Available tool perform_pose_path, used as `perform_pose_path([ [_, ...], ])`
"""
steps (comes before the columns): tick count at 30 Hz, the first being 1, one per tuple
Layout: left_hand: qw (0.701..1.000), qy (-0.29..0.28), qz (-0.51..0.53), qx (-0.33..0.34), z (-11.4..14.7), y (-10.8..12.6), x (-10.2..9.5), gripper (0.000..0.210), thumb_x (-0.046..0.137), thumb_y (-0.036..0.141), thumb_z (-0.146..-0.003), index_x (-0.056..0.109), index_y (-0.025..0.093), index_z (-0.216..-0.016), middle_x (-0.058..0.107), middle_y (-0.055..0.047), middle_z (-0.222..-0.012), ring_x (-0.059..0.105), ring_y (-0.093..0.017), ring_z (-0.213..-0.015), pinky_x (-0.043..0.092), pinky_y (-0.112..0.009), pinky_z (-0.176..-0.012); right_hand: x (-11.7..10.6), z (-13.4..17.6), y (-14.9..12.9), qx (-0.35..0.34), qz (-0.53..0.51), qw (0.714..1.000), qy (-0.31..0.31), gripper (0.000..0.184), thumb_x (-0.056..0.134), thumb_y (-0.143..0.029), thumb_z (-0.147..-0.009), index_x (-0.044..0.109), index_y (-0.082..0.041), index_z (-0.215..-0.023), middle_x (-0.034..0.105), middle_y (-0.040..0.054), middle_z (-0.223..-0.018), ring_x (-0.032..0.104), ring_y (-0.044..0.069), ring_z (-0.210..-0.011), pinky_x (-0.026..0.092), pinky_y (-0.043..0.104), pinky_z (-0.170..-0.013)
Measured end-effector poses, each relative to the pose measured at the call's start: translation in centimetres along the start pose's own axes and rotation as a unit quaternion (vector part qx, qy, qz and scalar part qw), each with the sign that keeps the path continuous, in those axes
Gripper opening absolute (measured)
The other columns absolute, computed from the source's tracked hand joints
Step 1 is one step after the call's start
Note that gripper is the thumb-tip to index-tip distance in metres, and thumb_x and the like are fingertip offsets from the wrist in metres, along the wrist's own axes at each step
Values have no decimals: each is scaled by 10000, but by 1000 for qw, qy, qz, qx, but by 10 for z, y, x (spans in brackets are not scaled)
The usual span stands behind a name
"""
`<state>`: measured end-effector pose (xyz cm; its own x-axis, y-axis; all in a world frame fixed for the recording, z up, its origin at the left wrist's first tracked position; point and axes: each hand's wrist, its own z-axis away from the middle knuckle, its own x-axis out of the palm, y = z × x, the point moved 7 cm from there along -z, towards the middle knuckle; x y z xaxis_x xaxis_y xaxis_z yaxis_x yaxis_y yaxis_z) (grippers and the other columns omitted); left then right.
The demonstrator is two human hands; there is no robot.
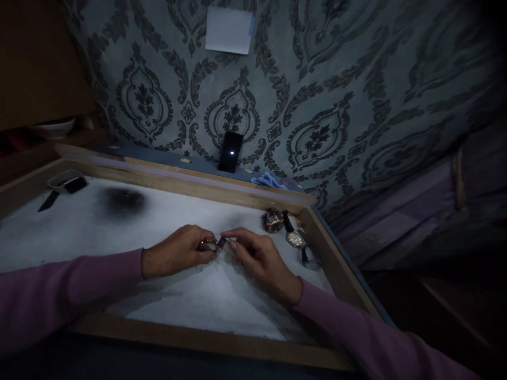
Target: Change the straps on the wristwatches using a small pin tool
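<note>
In the middle of the tray, my left hand [182, 250] is closed around a wristwatch [208, 243], its gold-toned case showing between thumb and forefinger. A short dark purplish strap [222, 242] sticks out from the watch to the right. My right hand [259, 258] pinches at the end of this strap with thumb and forefinger. Whether a small tool is also between those fingers is too dim to tell. Both hands are just above the white tray floor [166, 211].
A wooden rim [237, 338] surrounds the tray. Several watches lie at its right, among them a gold-cased watch [294, 239] and a silvery watch [309, 257]. A black-strapped watch [74, 183] sits far left. A phone [230, 152] leans against the patterned wall beside a blue cloth [269, 180].
</note>
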<state>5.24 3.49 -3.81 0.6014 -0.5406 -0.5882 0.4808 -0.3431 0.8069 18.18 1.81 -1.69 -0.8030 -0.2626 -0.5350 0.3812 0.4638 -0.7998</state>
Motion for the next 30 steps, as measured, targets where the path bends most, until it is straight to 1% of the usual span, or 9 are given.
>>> perform_pose_path([
  [3, 1000, -5, 10, -2, 1, -1, 1, 129, 509, 252, -757, 533, 158, -672, 418, 53, -573, 381, -98, -549, 277, -211, -507, 0, 0, 0, -2, 6, 1000, -2, 266, 455, -208, -913, 658, -136, -1068, 572, -18, -579, 476, 102, -501, 356, 211, -503],
  [7, 999, -5, 42, -7, 0, -1, 1, 157, 518, 286, -761, 512, 161, -666, 388, 55, -581, 357, -97, -559, 271, -208, -503, 0, -1, 0, -7, 6, 1000, -1, 269, 452, -199, -908, 663, -136, -1062, 563, -25, -558, 463, 98, -485, 353, 207, -501],
  [10, 997, -7, 71, -5, 0, 0, 1, 193, 521, 318, -770, 480, 168, -656, 363, 57, -589, 339, -95, -560, 266, -207, -500, 1, -1, 1, 5, -14, 1000, -3, 265, 453, -206, -912, 664, -143, -1059, 563, -25, -562, 460, 98, -480, 350, 207, -489],
  [16, 998, 3, 59, 2, 0, 4, -3, 269, 529, 353, -794, 426, 180, -615, 320, 60, -580, 296, -88, -543, 227, -209, -482, 4, 0, 5, 31, -59, 998, -13, 244, 471, -236, -912, 660, -149, -1040, 554, -31, -565, 415, 82, -440, 329, 197, -446],
  [21, 998, 1, 61, 4, 0, 1, -2, 261, 535, 345, -797, 446, 174, -622, 330, 63, -578, 299, -86, -545, 233, -202, -483, 5, 1, 9, 57, -86, 995, -16, 246, 481, -258, -917, 651, -158, -1063, 551, -36, -573, 393, 70, -409, 320, 185, -417],
  [25, 997, -9, 80, 5, -1, -3, 1, 195, 542, 308, -782, 493, 164, -659, 366, 64, -585, 318, -85, -547, 248, -195, -486, 3, 0, 6, 29, -55, 998, -7, 240, 474, -229, -913, 658, -155, -1049, 555, -33, -564, 424, 83, -439, 337, 195, -448],
  [27, 996, -12, 91, 2, -2, -4, 2, 182, 543, 296, -772, 489, 165, -657, 371, 65, -580, 319, -85, -545, 252, -196, -485, 0, 0, 3, 6, -28, 1000, -1, 240, 468, -207, -911, 662, -152, -1040, 561, -27, -562, 463, 95, -473, 357, 202, -479],
  [30, 996, -6, 84, -6, -2, -3, 1, 187, 541, 286, -760, 472, 169, -632, 360, 65, -572, 317, -85, -543, 247, -196, -486, -2, 0, 1, -11, 5, 1000, 5, 250, 461, -193, -913, 665, -151, -1050, 583, -12, -591, 513, 108, -518, 385, 210, -514],
])
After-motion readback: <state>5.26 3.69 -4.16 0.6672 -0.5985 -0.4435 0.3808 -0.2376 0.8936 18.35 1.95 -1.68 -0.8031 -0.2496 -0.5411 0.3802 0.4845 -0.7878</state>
